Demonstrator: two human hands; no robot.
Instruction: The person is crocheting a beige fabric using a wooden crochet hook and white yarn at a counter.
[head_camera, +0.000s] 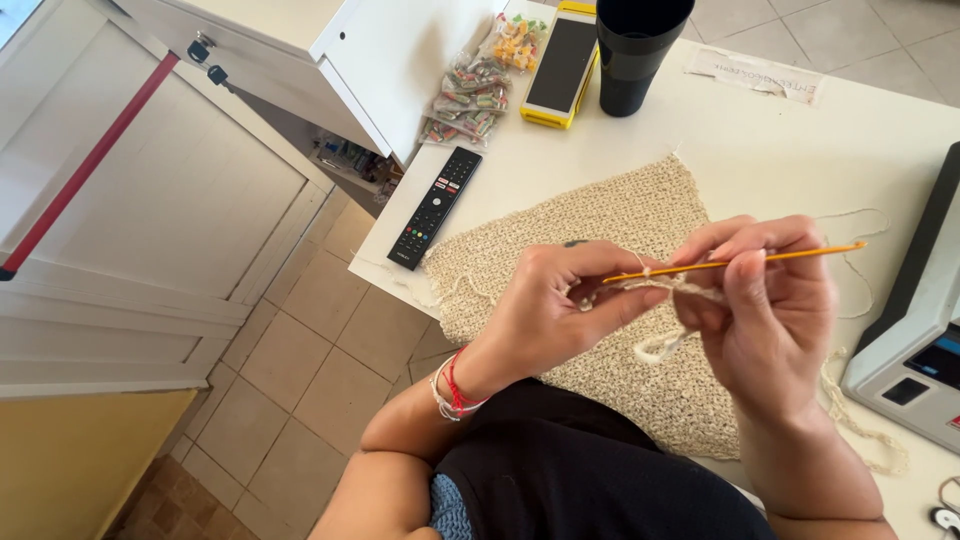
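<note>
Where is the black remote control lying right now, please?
In the head view the black remote control lies near the white table's left edge, beside the beige crocheted piece and below the bags of sweets.

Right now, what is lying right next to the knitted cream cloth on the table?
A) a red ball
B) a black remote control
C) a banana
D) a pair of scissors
B: the black remote control lies on the white table just left of the cream crocheted cloth.
</note>
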